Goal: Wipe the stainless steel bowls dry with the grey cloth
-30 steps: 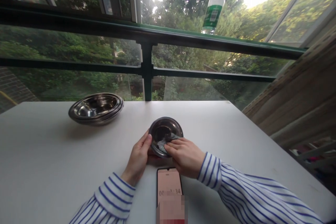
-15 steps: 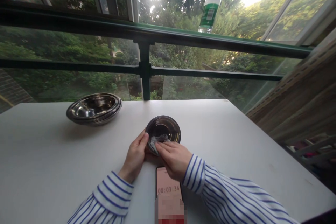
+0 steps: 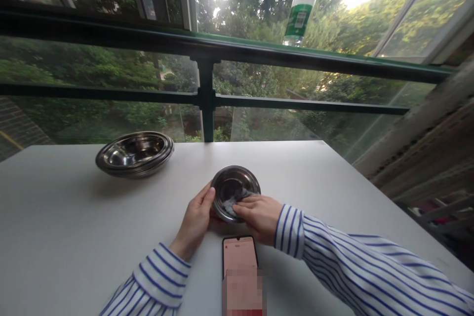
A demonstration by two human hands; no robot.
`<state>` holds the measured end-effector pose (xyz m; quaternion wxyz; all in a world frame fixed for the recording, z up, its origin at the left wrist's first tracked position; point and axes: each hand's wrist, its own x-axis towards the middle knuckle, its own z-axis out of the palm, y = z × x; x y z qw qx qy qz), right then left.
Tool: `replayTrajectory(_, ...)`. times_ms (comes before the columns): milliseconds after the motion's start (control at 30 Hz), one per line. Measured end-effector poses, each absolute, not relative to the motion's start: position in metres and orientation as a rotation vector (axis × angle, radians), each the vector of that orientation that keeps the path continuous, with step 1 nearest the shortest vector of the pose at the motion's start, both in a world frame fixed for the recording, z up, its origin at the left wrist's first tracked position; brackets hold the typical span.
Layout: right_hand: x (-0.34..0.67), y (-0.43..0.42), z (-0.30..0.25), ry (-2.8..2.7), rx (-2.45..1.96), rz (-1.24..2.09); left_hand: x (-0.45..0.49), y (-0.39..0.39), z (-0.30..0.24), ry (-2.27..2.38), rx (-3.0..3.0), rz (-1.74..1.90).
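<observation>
Right hand [image 3: 259,218] has slid rightward across the small steel bowl [image 3: 236,177] since the previous frame. Reading left to right from my remote station: a stack of steel bowls [image 3: 134,154] rests on the white desk [image 3: 55,197], well apart from my hands. Left hand [image 3: 194,222] maintains a closed grip on the left rim of the small bowl, which stands tilted above the desk. Right-hand fingers clamp a gray cloth [image 3: 232,206] against the bowl's interior. A smartphone [image 3: 240,252] lies face-up just nearer the camera, between both forearms.
</observation>
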<state>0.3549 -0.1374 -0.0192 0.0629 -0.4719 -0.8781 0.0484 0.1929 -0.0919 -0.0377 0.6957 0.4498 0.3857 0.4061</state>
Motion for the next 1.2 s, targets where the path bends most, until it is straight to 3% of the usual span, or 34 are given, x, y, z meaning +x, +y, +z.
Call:
replayTrajectory(167,0.336,-0.146,-0.023,-2.479,-1.357,0.311,0.188,-0.09,-0.038,0.854,1.045,0.958)
replayTrajectory(500,0.389,-0.112,-0.01,-2.888,-1.247,-0.292,0.187,-0.088,-0.029,0.877,1.045,0.777)
replayTrajectory(633,0.367,-0.092,-0.009,-2.935,-1.175,-0.333,0.187,-0.086,-0.032,0.877,1.018,0.747)
replayTrajectory(1000,0.38,-0.105,0.004,-2.962,-1.335,-0.253,0.18,-0.086,-0.028,0.868,1.074,0.797)
replayTrajectory(1200,0.356,-0.132,-0.005,-2.815,-1.563,0.203,0.187,-0.09,-0.032,0.866,1.076,0.87)
